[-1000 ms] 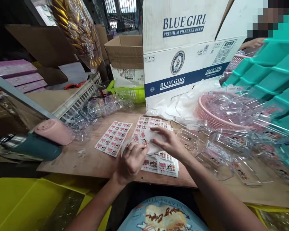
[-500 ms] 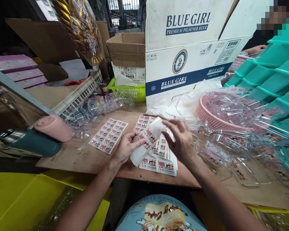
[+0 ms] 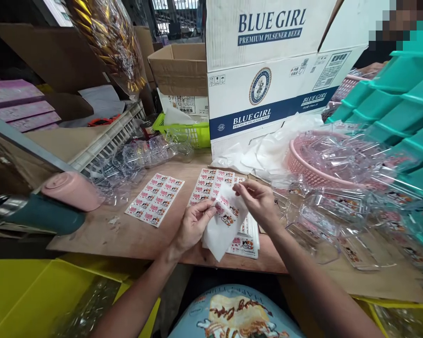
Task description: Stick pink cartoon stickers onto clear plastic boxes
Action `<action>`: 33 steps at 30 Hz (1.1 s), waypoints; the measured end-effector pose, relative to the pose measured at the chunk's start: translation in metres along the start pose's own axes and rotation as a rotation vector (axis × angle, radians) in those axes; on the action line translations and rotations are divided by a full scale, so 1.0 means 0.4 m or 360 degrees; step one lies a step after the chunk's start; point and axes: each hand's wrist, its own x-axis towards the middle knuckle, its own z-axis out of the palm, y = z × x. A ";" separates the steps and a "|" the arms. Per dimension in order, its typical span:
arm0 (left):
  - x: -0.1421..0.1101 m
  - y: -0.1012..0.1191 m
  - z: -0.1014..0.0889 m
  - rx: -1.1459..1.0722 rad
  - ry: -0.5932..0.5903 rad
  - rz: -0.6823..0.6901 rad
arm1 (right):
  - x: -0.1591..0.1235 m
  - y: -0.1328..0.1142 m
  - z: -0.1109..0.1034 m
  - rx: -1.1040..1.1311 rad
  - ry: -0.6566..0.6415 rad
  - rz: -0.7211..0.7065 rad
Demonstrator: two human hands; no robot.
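A whitish, see-through sticker sheet (image 3: 223,234) with a few cat prints left on its upper part hangs between my hands. My left hand (image 3: 193,225) pinches its left edge between thumb and fingers. At its upper right corner my right hand (image 3: 259,202) is closed, thumb against fingertips; whether a sticker is in that pinch too I cannot make out. Beneath the sheet lies a stack of printed cat sticker sheets (image 3: 206,183), partly covered by it. Another sticker sheet (image 3: 155,199) lies flat on the table to the left.
Clear plastic cases (image 3: 338,206) with cat stickers spread over the right side, by a pink basket (image 3: 303,176) of clear cases. More clear cases (image 3: 127,164), a pink container (image 3: 72,190) and a teal flask (image 3: 52,216) stand left. A white beer carton (image 3: 239,89) rises behind.
My right hand has gone from spread fingers beside the sheet to a pinch at its upper right corner. The sheet has turned and hangs lower, and my left hand has shifted slightly right.
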 end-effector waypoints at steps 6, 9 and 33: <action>0.013 -0.024 0.027 -0.0175 0.0139 0.0015 | -0.031 -0.042 0.008 -0.0398 -0.0168 -0.0449; 0.009 -0.028 0.041 -0.0104 0.0213 0.0079 | -0.043 -0.037 0.022 -0.0378 -0.0106 -0.0374; 0.028 0.009 0.060 -0.0600 -0.0011 -0.0057 | -0.054 0.004 -0.041 -0.0053 0.0009 -0.0013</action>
